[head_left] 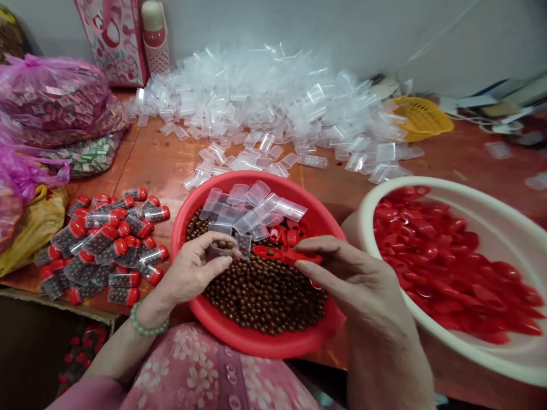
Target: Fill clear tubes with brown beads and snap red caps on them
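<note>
My left hand [196, 267] pinches a clear plastic container [223, 245] with brown balls showing at its open end. Facing it, my right hand [359, 279] grips a red plastic cap [286, 254] between thumb and fingers; a brown ball sits at the cap's left end. The container and cap are apart. Both hands are over a red basin [273, 347] that holds many brown balls [265, 296], several empty clear containers [256, 210] and a few red caps.
Filled red-capped containers [106, 245] lie in a pile at left, beside pink bags [55, 97]. Behind the basin spreads a heap of clear containers [265, 97]. A white basin [370, 222] of red caps [444, 262] stands at right, with a yellow basket [423, 117] behind.
</note>
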The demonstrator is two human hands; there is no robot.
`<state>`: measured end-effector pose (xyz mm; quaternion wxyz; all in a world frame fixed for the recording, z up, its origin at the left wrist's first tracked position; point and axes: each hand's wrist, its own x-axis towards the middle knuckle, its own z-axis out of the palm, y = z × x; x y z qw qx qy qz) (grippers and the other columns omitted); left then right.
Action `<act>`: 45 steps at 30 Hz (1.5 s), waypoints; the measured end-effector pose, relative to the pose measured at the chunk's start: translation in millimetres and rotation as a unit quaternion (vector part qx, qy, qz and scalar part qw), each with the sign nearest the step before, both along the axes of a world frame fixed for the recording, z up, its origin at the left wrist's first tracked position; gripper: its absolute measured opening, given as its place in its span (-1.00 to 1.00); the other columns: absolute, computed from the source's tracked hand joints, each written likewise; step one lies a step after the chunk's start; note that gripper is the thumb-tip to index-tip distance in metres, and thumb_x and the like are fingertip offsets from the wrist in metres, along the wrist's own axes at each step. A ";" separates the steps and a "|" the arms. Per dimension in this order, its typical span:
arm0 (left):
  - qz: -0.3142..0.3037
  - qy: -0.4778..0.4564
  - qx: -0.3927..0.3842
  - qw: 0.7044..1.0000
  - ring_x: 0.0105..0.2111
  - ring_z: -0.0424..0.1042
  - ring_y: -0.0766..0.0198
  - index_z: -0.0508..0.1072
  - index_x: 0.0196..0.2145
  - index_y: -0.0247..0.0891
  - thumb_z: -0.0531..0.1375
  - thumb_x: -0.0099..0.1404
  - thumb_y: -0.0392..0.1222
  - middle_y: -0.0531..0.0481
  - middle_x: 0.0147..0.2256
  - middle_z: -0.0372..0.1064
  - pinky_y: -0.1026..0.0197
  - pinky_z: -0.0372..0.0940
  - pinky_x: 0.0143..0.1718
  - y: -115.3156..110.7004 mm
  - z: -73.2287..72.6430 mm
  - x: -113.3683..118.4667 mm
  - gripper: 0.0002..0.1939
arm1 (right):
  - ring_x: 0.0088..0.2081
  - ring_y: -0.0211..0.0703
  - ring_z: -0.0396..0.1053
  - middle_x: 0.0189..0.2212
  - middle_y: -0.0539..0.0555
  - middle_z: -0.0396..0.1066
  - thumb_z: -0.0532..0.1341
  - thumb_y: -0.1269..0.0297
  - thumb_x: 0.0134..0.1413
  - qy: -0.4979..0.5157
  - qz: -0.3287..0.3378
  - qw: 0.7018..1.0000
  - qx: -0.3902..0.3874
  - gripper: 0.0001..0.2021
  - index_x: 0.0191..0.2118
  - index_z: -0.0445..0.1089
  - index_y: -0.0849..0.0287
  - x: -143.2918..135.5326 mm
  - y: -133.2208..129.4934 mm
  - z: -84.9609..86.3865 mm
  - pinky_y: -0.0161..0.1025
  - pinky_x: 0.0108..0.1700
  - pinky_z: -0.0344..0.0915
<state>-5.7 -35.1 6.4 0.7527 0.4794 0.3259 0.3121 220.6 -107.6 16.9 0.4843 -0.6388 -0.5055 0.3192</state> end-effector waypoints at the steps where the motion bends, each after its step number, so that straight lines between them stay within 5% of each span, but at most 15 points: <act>1: 0.018 0.025 0.021 0.999 -0.25 0.44 0.33 0.43 -0.20 -0.27 0.28 0.18 -0.25 -0.01 -0.28 0.47 0.28 0.29 -0.14 0.4 1.3 1.2 -0.80 | -0.42 -0.21 0.41 -0.40 0.03 0.48 0.40 0.15 -0.07 0.021 -0.020 1.000 -0.011 -0.76 -0.25 0.48 0.05 -2.0 0.2 0.3 -0.28 -0.41 0.37; 5: 0.037 0.070 0.046 0.996 -0.31 0.40 0.35 0.42 -0.28 -0.28 0.28 0.16 -0.24 0.03 -0.33 0.41 0.31 0.28 -0.20 0.8 7.5 5.6 -0.84 | -0.46 -0.25 0.41 -0.43 0.00 0.48 0.45 0.16 -0.16 0.067 -0.066 0.995 -0.013 -0.70 -0.27 0.45 0.07 -8.0 1.9 -2.2 -0.33 -0.45 0.37; 10: 0.042 0.045 0.001 0.998 -0.18 0.44 0.31 0.37 -0.32 -0.27 0.30 0.18 -0.20 -0.04 -0.09 0.40 0.29 0.35 -0.16 -4.1 8.9 10.1 -0.82 | -0.44 -0.23 0.45 -0.40 0.01 0.52 0.47 0.14 -0.20 0.134 -0.079 0.988 0.018 -0.68 -0.30 0.44 0.08 -13.9 2.8 -11.3 -0.31 -0.40 0.42; 17: 0.055 0.000 -0.083 0.995 -0.46 0.44 0.43 0.37 -0.27 -0.27 0.38 0.09 -0.15 0.09 -0.36 0.41 0.35 0.39 -0.34 -5.5 -3.4 17.6 -0.69 | -0.38 -0.23 0.51 -0.37 -0.01 0.55 0.44 0.26 -0.12 0.102 -0.035 0.994 0.031 -0.75 -0.27 0.44 0.06 -21.5 -4.3 -15.2 -0.30 -0.29 0.48; 22: 0.067 0.063 -0.024 0.995 -0.47 0.41 0.41 0.39 -0.28 -0.28 0.33 0.13 -0.17 0.10 -0.44 0.39 0.33 0.36 -0.35 -2.7 6.0 20.3 -0.75 | -0.28 -0.17 0.53 -0.27 0.03 0.55 0.38 0.26 -0.01 -0.005 0.031 0.999 0.008 -0.72 -0.13 0.43 0.04 -17.4 -5.2 -20.8 -0.23 -0.19 0.48; 29: 0.012 0.149 0.165 0.975 -0.38 0.39 0.35 0.46 -0.35 -0.30 0.21 0.19 -0.27 0.03 -0.40 0.42 0.32 0.28 -0.29 1.6 14.3 29.2 -0.94 | -0.21 -0.19 0.54 -0.20 0.02 0.54 0.35 0.29 0.03 0.034 0.110 0.993 -0.025 -0.64 -0.02 0.36 0.05 -24.3 1.8 -24.0 -0.27 -0.13 0.47; 36: 0.010 0.134 0.075 0.988 -0.37 0.39 0.38 0.46 -0.33 -0.31 0.27 0.17 -0.24 0.05 -0.38 0.43 0.34 0.28 -0.27 8.8 12.4 24.5 -0.89 | -0.08 -0.16 0.48 -0.10 0.04 0.52 0.30 0.32 0.11 0.025 0.161 0.987 -0.007 -0.66 0.03 0.42 0.00 -20.6 5.6 -19.6 -0.18 0.04 0.39; 41: 0.005 0.106 0.035 0.994 -0.34 0.40 0.37 0.47 -0.31 -0.30 0.30 0.13 -0.23 0.05 -0.35 0.45 0.33 0.28 -0.24 9.0 11.7 22.6 -0.85 | -0.25 -0.28 0.51 -0.21 -0.04 0.51 0.28 0.36 0.12 0.144 0.167 0.975 -0.004 -0.56 0.11 0.33 -0.12 -23.2 8.3 -19.2 -0.31 -0.18 0.47; 45: -0.010 0.100 0.022 0.995 -0.35 0.39 0.36 0.46 -0.32 -0.32 0.32 0.10 -0.24 0.06 -0.37 0.43 0.32 0.26 -0.25 9.2 10.7 23.3 -0.82 | -0.09 -0.21 0.48 -0.08 0.02 0.50 0.31 0.36 0.09 0.092 0.190 0.977 -0.014 -0.60 0.06 0.39 -0.06 -28.4 10.6 -20.7 -0.25 -0.03 0.43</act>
